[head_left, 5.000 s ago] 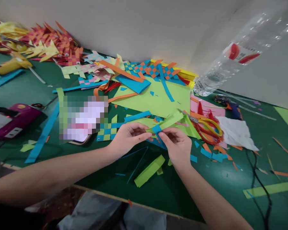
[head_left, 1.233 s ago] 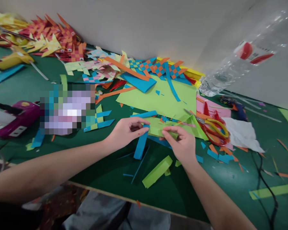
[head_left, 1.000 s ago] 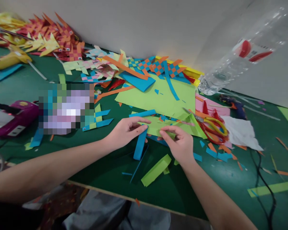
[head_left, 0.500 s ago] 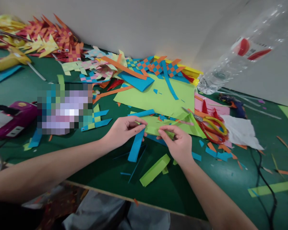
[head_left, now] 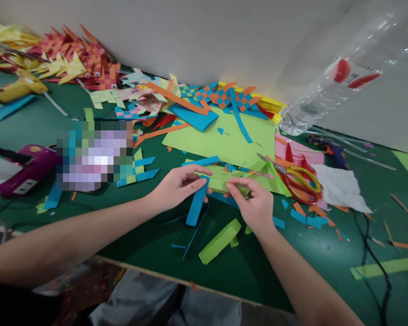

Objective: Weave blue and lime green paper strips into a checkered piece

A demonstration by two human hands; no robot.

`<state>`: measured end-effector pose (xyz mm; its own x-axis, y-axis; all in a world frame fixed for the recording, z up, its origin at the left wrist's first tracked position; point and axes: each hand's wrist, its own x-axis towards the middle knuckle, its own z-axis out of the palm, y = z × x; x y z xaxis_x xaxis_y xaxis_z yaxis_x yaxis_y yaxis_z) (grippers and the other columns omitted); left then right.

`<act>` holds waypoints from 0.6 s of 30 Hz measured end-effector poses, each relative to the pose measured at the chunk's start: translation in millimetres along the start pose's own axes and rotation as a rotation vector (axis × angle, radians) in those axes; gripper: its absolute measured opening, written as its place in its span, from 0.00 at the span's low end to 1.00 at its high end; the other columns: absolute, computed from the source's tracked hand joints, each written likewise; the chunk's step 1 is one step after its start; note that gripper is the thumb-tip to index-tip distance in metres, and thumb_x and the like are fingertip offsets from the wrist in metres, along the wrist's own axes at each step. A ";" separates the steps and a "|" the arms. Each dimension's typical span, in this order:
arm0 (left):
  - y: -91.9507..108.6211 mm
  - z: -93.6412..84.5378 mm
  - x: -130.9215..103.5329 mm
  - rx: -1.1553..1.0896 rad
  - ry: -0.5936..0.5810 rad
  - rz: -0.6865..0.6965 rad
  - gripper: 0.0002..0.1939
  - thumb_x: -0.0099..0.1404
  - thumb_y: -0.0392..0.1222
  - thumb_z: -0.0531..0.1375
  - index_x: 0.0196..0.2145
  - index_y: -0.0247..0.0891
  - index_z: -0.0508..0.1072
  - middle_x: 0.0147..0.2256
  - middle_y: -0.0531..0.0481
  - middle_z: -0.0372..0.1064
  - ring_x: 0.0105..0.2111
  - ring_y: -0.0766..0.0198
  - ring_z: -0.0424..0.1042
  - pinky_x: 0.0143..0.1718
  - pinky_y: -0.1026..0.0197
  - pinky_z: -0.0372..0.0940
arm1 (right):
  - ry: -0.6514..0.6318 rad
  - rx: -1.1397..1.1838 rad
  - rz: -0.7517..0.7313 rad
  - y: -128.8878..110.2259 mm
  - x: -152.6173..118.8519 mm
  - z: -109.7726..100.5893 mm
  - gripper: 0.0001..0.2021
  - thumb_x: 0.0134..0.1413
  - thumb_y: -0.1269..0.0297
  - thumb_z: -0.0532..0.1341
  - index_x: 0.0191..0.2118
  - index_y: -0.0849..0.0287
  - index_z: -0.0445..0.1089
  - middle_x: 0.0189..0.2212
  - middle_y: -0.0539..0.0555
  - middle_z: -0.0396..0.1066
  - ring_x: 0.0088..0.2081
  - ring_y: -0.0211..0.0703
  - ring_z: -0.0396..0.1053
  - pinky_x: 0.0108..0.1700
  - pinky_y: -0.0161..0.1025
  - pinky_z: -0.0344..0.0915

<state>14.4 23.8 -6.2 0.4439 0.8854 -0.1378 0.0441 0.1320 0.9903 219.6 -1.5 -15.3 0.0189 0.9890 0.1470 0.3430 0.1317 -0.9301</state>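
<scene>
Between finger and thumb, my left hand (head_left: 177, 188) pinches a blue paper strip (head_left: 197, 206) where it meets a green paper strip (head_left: 218, 184). The blue one hangs down toward me; the green one runs across to the right. My right hand (head_left: 253, 201) grips the green strip's other end, its fingertips closed. Just below the hands lies a folded green strip (head_left: 219, 241) on the dark green table. A woven blue and green paper fish (head_left: 138, 170) rests left of my left hand. Another blue strip (head_left: 200, 161) lies behind my fingers.
Scissors with yellow and red handles (head_left: 299, 179) lie right of my right hand. A large green sheet (head_left: 221, 136) and piled woven paper fish (head_left: 221, 96) are behind. A plastic bottle (head_left: 340, 77) leans at back right. A yellow glue gun (head_left: 18, 86) and purple power strip (head_left: 23, 170) sit left.
Both hands keep hold of the paper strips. The blue strip's lower end has swung slightly to the right, and the view has shifted a little.
</scene>
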 end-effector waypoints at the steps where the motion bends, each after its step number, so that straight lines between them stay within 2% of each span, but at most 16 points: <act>1: 0.8 0.2 0.0 0.005 0.002 -0.005 0.17 0.63 0.48 0.59 0.46 0.36 0.68 0.29 0.49 0.76 0.28 0.61 0.77 0.32 0.61 0.73 | 0.000 0.001 -0.004 -0.1 -0.1 0.0 0.07 0.53 0.59 0.63 0.35 0.55 0.73 0.27 0.49 0.76 0.26 0.41 0.75 0.30 0.37 0.72; 11: 2.2 0.8 0.3 -0.008 0.055 -0.058 0.12 0.61 0.46 0.61 0.40 0.36 0.70 0.26 0.51 0.75 0.24 0.63 0.76 0.27 0.63 0.73 | 0.004 -0.021 -0.002 -0.7 -0.9 -0.3 0.07 0.53 0.58 0.63 0.35 0.54 0.73 0.25 0.49 0.76 0.25 0.41 0.75 0.29 0.36 0.71; 18: 3.6 1.6 0.0 0.002 0.103 -0.049 0.11 0.62 0.44 0.61 0.40 0.36 0.69 0.27 0.50 0.76 0.23 0.64 0.76 0.26 0.64 0.72 | 0.010 -0.059 -0.025 -1.3 -1.3 -0.4 0.07 0.53 0.58 0.62 0.35 0.54 0.73 0.24 0.48 0.76 0.25 0.40 0.74 0.30 0.37 0.71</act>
<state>15.9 23.6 -2.6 0.3470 0.9190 -0.1868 0.0651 0.1751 0.9824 219.5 -3.0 -14.2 0.0190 0.9847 0.1735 0.3986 0.1516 -0.9045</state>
